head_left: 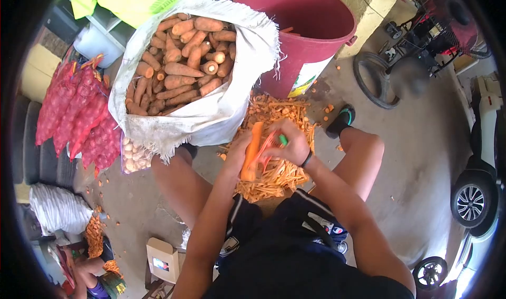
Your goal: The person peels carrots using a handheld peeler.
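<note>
My left hand [241, 150] is wrapped round a bright orange, peeled-looking carrot [254, 145], which points up and away from me. Close at its right side, my right hand [291, 142] grips a peeler [270, 146], blurred by motion, with a green end [283, 140] showing between the fingers. Below both hands lies a large heap of carrot peelings [279, 180], between my knees. Beyond my left hand, a white woven sack [211, 122] with a rolled-down, frayed rim is full of unpeeled carrots [182, 69].
A tall maroon bin [274, 61] stands behind the heap. Red net bags of onions [79, 109] and a bag of garlic [134, 155] sit at left. A cardboard box [162, 259] lies near my left side. Another person [87, 272] sits lower left. A car wheel [470, 203] is at right.
</note>
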{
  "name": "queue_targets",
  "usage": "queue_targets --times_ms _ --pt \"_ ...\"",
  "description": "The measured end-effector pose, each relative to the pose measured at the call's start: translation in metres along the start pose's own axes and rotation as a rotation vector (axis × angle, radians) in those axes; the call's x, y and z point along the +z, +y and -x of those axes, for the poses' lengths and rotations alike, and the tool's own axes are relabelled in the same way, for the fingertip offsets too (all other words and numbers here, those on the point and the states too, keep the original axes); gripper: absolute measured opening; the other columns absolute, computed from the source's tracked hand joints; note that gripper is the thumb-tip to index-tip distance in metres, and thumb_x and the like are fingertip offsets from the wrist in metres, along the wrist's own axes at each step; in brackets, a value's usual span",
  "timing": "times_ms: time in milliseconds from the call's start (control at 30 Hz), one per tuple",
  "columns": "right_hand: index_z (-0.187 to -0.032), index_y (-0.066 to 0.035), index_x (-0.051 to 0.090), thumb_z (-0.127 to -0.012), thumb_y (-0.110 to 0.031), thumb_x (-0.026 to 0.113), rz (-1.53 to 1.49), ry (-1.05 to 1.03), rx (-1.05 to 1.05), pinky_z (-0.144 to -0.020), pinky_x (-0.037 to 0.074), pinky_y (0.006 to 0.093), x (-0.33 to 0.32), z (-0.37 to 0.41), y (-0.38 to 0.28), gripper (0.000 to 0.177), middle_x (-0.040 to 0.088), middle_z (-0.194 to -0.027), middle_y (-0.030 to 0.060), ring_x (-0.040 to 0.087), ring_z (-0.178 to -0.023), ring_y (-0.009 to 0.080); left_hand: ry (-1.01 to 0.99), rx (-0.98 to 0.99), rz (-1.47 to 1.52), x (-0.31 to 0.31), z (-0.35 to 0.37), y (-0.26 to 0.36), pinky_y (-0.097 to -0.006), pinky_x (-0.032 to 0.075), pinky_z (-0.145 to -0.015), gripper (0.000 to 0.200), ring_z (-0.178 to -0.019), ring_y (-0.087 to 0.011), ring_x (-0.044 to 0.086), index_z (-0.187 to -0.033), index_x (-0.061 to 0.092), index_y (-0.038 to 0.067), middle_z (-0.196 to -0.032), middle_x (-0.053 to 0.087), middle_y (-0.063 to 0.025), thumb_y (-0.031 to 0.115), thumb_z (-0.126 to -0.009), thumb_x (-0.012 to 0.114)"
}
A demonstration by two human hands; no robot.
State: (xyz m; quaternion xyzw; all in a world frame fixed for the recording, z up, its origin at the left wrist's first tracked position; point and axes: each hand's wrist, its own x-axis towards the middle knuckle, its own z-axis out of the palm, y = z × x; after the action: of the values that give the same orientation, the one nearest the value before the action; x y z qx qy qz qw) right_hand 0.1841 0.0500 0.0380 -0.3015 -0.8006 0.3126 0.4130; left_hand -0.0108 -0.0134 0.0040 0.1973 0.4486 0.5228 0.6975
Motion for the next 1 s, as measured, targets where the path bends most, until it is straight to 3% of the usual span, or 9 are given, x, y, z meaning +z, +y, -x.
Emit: queue_targets --times_ms 167,233,267,300,400,500,700,900,1000 --pt "-0.103 -0.003 0.062 -0.066 -0.024 0.095 0.276 0.356 0.155 -0.075 0.052 0.0369 -0.038 -0.026 0.070 0.053 0.063 -0.090 0.0094 0.064 -0.083 0.0213 -0.023 -0.062 -0.103 0.010 0.012 0.003 -0.0305 0.057 -0.060 0.041 -0.070 -0.0153 0.065 -0.131 0.054 0.004 -0.093 0.065 -0.0072 0.036 -0.105 0.050" --pt "-0.103 -0.003 0.062 -0.067 -0.024 0.094 0.102 0.348 0.317 -0.075 0.052 0.0357 -0.032 -0.019 0.081 0.053 0.064 -0.089 0.0084 0.063 -0.083 0.0182 -0.017 -0.067 -0.072 0.010 0.008 0.005 -0.0305 0.057 -0.060 0.041 -0.071 -0.0154 0.065 -0.131 0.054 0.004 -0.093 0.065 -0.0074 0.036 -0.105 0.050" --pt "-0.104 -0.003 0.061 -0.068 -0.024 0.094 0.014 0.338 0.393 -0.075 0.053 0.0350 -0.029 -0.015 0.084 0.053 0.064 -0.088 0.0080 0.063 -0.083 0.0167 -0.016 -0.067 -0.048 0.003 0.002 0.004 -0.0305 0.057 -0.061 0.042 -0.072 -0.0155 0.066 -0.131 0.054 0.003 -0.093 0.065 -0.0074 0.035 -0.105 0.050" --pt "-0.105 -0.004 0.063 -0.064 -0.028 0.095 -0.001 0.276 0.318 -0.075 0.054 0.0354 -0.022 -0.011 0.061 0.057 0.068 -0.094 0.0127 0.068 -0.085 0.0252 -0.012 -0.066 -0.019 -0.002 -0.002 0.003 -0.0306 0.057 -0.061 0.042 -0.072 -0.0155 0.066 -0.131 0.055 0.003 -0.093 0.065 -0.0074 0.035 -0.105 0.049" --pt "-0.105 -0.004 0.061 -0.068 -0.025 0.095 -0.063 -0.098 0.123 -0.067 0.052 0.0304 0.000 0.008 -0.001 0.054 0.064 -0.088 0.0074 0.063 -0.076 0.0141 -0.009 -0.030 0.024 0.002 -0.009 0.002 -0.0303 0.057 -0.064 0.042 -0.075 -0.0151 0.067 -0.129 0.056 0.003 -0.094 0.066 -0.0072 0.036 -0.105 0.048" --pt "-0.107 -0.004 0.063 -0.066 -0.030 0.094 0.007 0.008 0.088 -0.072 0.055 0.0347 -0.005 0.002 0.011 0.057 0.068 -0.089 0.0127 0.068 -0.078 0.0241 0.000 -0.033 -0.137 -0.002 -0.004 0.000 -0.0297 0.056 -0.063 0.042 -0.074 -0.0145 0.065 -0.127 0.057 0.004 -0.093 0.065 -0.0073 0.038 -0.105 0.048" --pt "-0.108 -0.004 0.062 -0.067 -0.029 0.094 0.173 0.341 0.487 -0.069 0.056 0.0338 -0.044 -0.023 0.065 0.058 0.068 -0.088 0.0102 0.067 -0.070 0.0220 -0.050 -0.126 -0.160 0.013 0.012 0.012 -0.0305 0.056 -0.064 0.043 -0.074 -0.0153 0.065 -0.125 0.058 0.003 -0.090 0.065 -0.0074 0.040 -0.105 0.050" --pt "-0.108 -0.005 0.061 -0.064 -0.028 0.095 -0.131 -0.150 0.111 -0.071 0.055 0.0332 -0.001 0.005 -0.013 0.060 0.067 -0.093 0.0102 0.068 -0.078 0.0237 0.007 -0.006 0.070 -0.008 -0.014 -0.005 -0.0356 0.060 -0.071 0.043 -0.085 -0.0199 0.069 -0.130 0.054 -0.001 -0.108 0.066 -0.0139 0.034 -0.107 0.047" --pt "-0.107 -0.005 0.061 -0.063 -0.029 0.095 -0.037 -0.145 0.058 -0.075 0.056 0.0350 -0.001 0.001 0.000 0.061 0.066 -0.096 0.0106 0.069 -0.085 0.0267 -0.043 -0.028 0.034 -0.004 -0.007 0.000 -0.0341 0.060 -0.070 0.044 -0.087 -0.0195 0.069 -0.130 0.054 -0.002 -0.109 0.067 -0.0143 0.035 -0.107 0.047"
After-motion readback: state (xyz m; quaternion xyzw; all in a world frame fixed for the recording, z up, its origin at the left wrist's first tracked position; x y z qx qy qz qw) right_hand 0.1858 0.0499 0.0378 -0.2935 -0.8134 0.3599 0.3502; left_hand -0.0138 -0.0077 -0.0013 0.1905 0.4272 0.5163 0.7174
